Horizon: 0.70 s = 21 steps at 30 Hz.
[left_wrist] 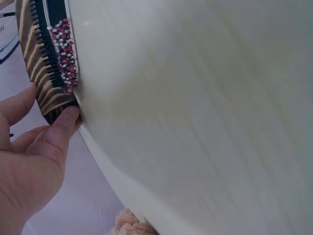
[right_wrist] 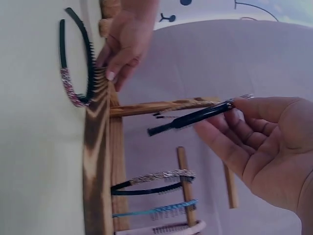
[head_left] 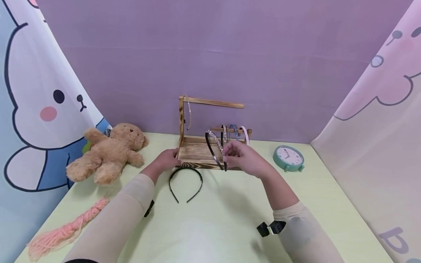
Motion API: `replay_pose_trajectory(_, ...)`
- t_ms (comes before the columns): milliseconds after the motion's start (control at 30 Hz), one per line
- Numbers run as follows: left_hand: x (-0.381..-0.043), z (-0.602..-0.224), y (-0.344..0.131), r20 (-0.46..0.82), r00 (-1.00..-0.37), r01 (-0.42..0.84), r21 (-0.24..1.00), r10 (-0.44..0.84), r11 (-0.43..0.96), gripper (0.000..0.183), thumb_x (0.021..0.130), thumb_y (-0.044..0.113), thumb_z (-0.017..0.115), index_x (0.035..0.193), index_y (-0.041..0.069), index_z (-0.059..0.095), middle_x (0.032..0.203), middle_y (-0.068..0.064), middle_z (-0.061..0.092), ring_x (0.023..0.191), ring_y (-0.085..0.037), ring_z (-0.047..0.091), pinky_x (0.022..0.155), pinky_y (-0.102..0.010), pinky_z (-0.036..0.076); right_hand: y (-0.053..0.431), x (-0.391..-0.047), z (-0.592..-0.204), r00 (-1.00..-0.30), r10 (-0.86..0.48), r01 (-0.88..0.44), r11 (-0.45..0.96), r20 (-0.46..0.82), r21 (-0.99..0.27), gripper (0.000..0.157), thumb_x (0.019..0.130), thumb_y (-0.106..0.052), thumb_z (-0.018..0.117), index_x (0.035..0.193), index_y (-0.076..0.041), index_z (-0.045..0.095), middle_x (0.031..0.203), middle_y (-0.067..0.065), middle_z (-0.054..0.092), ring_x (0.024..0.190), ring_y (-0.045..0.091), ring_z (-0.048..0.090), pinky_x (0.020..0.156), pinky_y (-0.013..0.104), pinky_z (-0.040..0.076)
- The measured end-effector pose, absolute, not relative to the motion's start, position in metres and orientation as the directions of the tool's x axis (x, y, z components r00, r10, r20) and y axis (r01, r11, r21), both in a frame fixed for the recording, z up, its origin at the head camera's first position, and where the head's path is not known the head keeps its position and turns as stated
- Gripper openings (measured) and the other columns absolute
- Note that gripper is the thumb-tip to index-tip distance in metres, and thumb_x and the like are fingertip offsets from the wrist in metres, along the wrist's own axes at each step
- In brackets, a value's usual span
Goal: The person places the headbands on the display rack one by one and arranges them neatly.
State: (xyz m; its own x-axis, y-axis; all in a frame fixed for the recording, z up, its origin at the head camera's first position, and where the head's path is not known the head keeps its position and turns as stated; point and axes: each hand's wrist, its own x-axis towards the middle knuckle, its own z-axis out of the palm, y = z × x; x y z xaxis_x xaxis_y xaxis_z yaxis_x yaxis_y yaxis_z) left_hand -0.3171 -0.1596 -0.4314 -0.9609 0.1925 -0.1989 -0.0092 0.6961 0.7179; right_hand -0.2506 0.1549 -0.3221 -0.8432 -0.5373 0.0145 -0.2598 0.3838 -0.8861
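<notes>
My right hand (head_left: 245, 157) pinches a black headband with a glittery band (head_left: 217, 141) between thumb and fingers, in front of a wooden rack (head_left: 197, 152). In the right wrist view its dark end (right_wrist: 200, 116) points away from the fingertips. My left hand (head_left: 164, 160) grips the rack's front left corner, thumb on one face and fingers on another, as the left wrist view shows. Just before the rack lies another black toothed headband (head_left: 171, 179), its beads (left_wrist: 66, 54) red and white. A thin headband (head_left: 189, 109) hangs from the upper bar.
On the rack's lower bar hang a dark glittery headband (head_left: 225, 132), a blue one (head_left: 236, 132) and a pink one (head_left: 245, 135). A teddy bear (head_left: 113, 153) sits left, with pink yarn (head_left: 70, 228) nearer. A green clock (head_left: 288, 158) lies right. Purple cloth (head_left: 210, 65) backs the table.
</notes>
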Motion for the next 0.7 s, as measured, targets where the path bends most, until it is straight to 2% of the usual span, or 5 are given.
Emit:
replay_pose_trajectory(200, -0.316, -0.43, -0.16, -0.204, -0.96, -0.015, 0.718, 0.19, 0.696, 0.074, 0.097, 0.021, 0.059, 0.157, 0.006, 0.019, 0.156, -0.022, 0.033, 0.143, -0.041, 0.029, 0.116, -0.054, 0.029, 0.17, -0.254, -0.299, -0.885, -0.43, -0.348, 0.35, 0.181, -0.87, 0.022, 0.094, -0.008, 0.064, 0.113, -0.004, 0.055, 0.099, 0.014, 0.059, 0.09, 0.03, 0.062, 0.08, 0.038, 0.058)
replay_pose_trajectory(333, -0.317, -0.43, -0.16, -0.203, -0.961, -0.011, 0.706, 0.188, 0.708, 0.074, 0.097, 0.022, 0.059, 0.157, 0.006, 0.019, 0.156, -0.022, 0.033, 0.144, -0.041, 0.029, 0.116, -0.054, 0.029, 0.18, -0.259, -0.285, -0.9, -0.347, -0.367, 0.277, 0.264, -0.888, 0.024, 0.093, -0.007, 0.064, 0.114, 0.0, 0.054, 0.101, 0.012, 0.06, 0.093, 0.03, 0.063, 0.084, 0.035, 0.058)
replay_pose_trajectory(500, -0.317, -0.433, -0.161, -0.188, -0.963, 0.001, 0.717, 0.194, 0.697, 0.074, 0.096, 0.02, 0.06, 0.157, 0.006, 0.021, 0.154, -0.022, 0.036, 0.142, -0.041, 0.032, 0.116, -0.053, 0.03, 0.193, -0.269, -0.272, -0.904, -0.237, -0.406, 0.208, 0.356, -0.89, 0.018, 0.094, -0.001, 0.061, 0.111, -0.001, 0.053, 0.099, 0.008, 0.058, 0.091, 0.02, 0.062, 0.086, 0.03, 0.057)
replay_pose_trajectory(700, -0.316, -0.432, -0.16, -0.178, -0.965, 0.009, 0.708, 0.191, 0.707, 0.073, 0.096, 0.02, 0.06, 0.156, 0.004, 0.021, 0.154, -0.023, 0.035, 0.142, -0.042, 0.032, 0.116, -0.054, 0.03, 0.205, -0.286, -0.268, -0.911, -0.111, -0.412, 0.23, 0.396, -0.882, 0.015, 0.095, -0.001, 0.06, 0.108, -0.003, 0.052, 0.098, 0.006, 0.055, 0.091, 0.017, 0.059, 0.086, 0.027, 0.057)
